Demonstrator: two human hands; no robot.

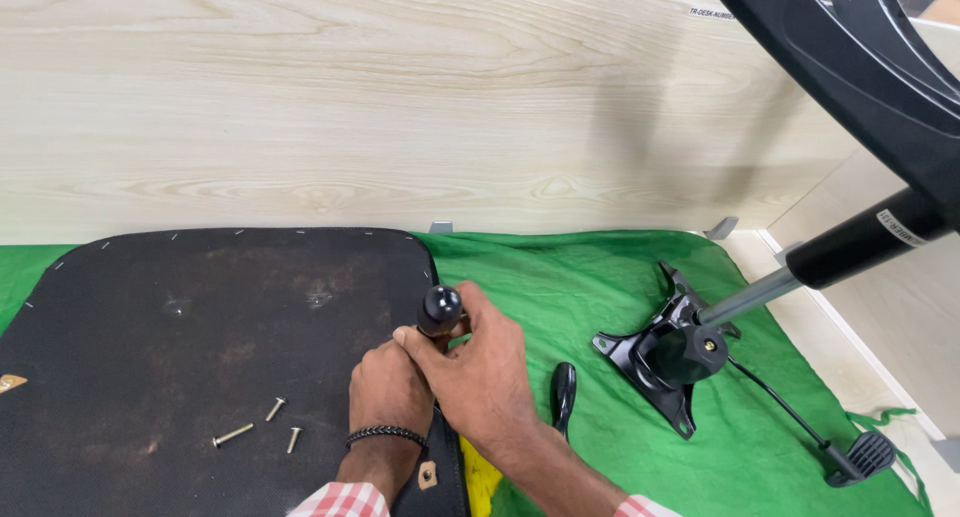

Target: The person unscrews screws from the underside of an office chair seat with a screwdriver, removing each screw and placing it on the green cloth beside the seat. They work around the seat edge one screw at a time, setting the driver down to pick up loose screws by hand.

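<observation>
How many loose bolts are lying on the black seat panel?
3. On the black seat panel, left of the left hand: a long bolt, one upper right, one lower right. The hands may hide more.

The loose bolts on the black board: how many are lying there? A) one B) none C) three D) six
C: three loose bolts lie in a small group on the black board, just left of the person's left hand, which grips a black-knobbed tool together with the right hand.
</observation>
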